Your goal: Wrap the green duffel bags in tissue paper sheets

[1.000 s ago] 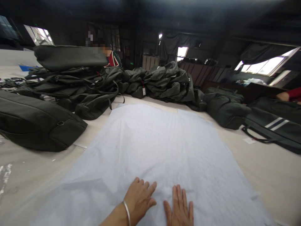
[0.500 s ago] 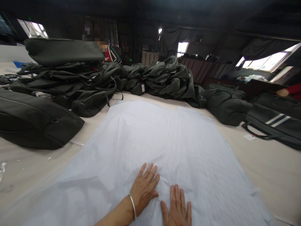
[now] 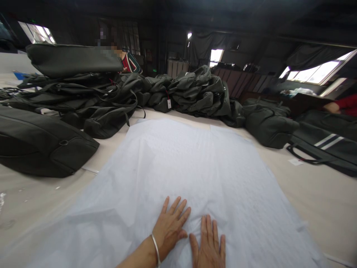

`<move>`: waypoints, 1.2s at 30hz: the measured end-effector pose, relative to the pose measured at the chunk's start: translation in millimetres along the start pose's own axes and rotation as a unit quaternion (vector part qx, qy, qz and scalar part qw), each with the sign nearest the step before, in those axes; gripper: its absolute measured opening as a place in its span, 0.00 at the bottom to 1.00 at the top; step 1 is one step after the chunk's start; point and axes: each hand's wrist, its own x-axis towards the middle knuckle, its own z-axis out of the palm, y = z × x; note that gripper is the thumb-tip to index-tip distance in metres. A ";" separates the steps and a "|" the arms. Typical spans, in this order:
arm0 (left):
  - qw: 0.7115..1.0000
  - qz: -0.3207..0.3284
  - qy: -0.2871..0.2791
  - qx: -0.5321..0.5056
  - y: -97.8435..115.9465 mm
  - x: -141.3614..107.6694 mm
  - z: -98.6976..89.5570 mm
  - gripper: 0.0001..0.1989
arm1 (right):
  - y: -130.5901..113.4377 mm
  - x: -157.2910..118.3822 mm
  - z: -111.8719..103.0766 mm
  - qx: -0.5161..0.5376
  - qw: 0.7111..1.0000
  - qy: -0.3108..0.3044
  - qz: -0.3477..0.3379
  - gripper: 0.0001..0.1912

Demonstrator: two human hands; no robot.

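A large pale bluish-white sheet (image 3: 173, 156), thin and lightly creased, is spread over the table. My left hand (image 3: 169, 226) lies on it palm down, fingers spread, with a silver bangle at the wrist. Close to its right, my right hand (image 3: 208, 243) rests flat on the same sheet, thumb apart from the fingers. Small wrinkles show around both hands. Neither holds anything. The lower part of the right hand is cut off by the bottom edge of the view.
Dark bags are heaped (image 3: 195, 89) across the table's far side. One dark bag (image 3: 41, 143) lies at the left, and a striped bag (image 3: 329, 143) at the right near a person's red sleeve (image 3: 347, 106). Another person stands behind the left pile. Bare table (image 3: 315, 193) borders the sheet.
My left hand has shifted very slightly down, its fingers spread a little wider. My right hand has edged slightly up and left. The sheet stays spread out.
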 end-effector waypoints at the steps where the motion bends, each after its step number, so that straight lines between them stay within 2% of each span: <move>1: 1.000 -0.006 -0.007 -0.003 0.3 -0.2 0.3 0.37 | -0.1 0.3 -0.1 0.001 1.000 -0.001 -0.001 0.35; 8: 0.999 -0.014 0.005 -0.049 -6.4 -0.5 15.9 0.37 | -0.2 1.2 -2.2 0.009 1.000 -0.008 -0.002 0.35; 20: 0.998 -0.037 -0.038 -0.039 -12.2 9.7 26.7 0.42 | 2.9 -2.9 -12.3 0.015 0.997 -0.057 0.041 0.39; 24: 0.996 -0.055 -0.070 -0.014 -9.1 13.8 16.6 0.42 | -1.8 -2.0 -13.5 0.013 0.996 -0.066 0.055 0.38; 30: 0.995 -0.060 -0.084 0.013 -0.2 28.2 -11.6 0.48 | -13.9 -0.7 -17.7 -0.003 0.996 -0.053 0.072 0.36; 36: 0.993 -0.065 -0.091 0.033 4.8 38.5 -28.8 0.46 | -15.2 -2.9 -5.9 0.003 0.995 -0.039 0.088 0.37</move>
